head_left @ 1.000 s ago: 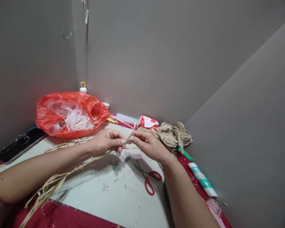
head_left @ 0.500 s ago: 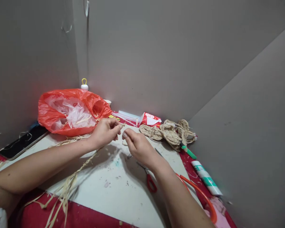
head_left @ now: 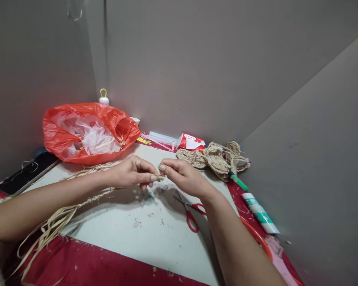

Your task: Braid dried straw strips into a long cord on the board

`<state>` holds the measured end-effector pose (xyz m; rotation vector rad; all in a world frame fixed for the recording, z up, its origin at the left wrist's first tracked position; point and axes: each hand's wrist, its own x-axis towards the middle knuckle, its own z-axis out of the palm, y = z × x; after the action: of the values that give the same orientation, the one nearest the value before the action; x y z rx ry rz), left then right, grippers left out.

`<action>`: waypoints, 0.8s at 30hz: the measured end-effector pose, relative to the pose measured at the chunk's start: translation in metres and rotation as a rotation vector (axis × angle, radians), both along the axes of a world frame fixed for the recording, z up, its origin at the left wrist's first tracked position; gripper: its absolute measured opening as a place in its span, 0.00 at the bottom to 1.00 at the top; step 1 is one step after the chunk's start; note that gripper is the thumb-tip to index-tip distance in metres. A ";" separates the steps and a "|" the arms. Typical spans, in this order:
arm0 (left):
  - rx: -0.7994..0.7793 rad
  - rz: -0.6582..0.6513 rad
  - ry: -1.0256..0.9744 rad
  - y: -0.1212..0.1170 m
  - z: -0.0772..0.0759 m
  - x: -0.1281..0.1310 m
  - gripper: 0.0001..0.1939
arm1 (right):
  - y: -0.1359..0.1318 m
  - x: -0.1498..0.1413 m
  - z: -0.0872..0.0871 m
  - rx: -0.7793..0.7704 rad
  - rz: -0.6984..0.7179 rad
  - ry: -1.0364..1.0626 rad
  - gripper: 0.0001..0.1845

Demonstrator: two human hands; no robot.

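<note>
My left hand (head_left: 137, 172) pinches the end of a pale raffia braid between thumb and fingers, with a short tip poking out. Right beside that tip, my right hand (head_left: 183, 176) has its thumb and forefinger closed on the end of the raffia; the exact grip is partly hidden. Behind my left wrist the raffia braid (head_left: 98, 196) trails down to the left and fans out into loose strands (head_left: 52, 224) past the board's front edge. Scissors with red handles (head_left: 192, 222) lie spread on the white board (head_left: 131, 242) below my right hand.
An orange plastic bag (head_left: 55, 147) stands at the back left, beside a black phone (head_left: 26, 174). Coiled straw cords (head_left: 216, 161), a red box (head_left: 186, 143), a green-handled tool (head_left: 240, 182) and a green-white roll (head_left: 261, 214) line the back and right. Grey walls enclose the table.
Both hands have moved slightly down and to the right, with their fingertips now closer together. The raffia's loose strands have swung left, and more of the scissors shows.
</note>
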<state>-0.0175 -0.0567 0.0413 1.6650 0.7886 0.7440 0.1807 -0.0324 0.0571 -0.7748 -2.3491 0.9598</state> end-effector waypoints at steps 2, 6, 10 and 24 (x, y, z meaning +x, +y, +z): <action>-0.012 0.081 -0.128 -0.002 0.003 0.004 0.10 | 0.002 0.002 -0.002 -0.122 0.002 0.114 0.15; 0.113 0.305 -0.219 -0.002 0.006 0.015 0.11 | 0.005 -0.002 -0.015 -0.195 -0.065 0.235 0.15; 0.282 0.472 -0.138 0.000 0.007 0.023 0.10 | 0.003 -0.012 -0.027 -0.172 -0.142 0.322 0.14; 1.601 0.478 0.655 0.018 -0.015 0.010 0.13 | -0.009 -0.034 -0.025 -0.440 -0.352 0.547 0.23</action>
<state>-0.0080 -0.0383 0.0265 3.3266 1.1515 1.3515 0.1467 -0.0418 0.0320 -0.9081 -1.4953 1.3405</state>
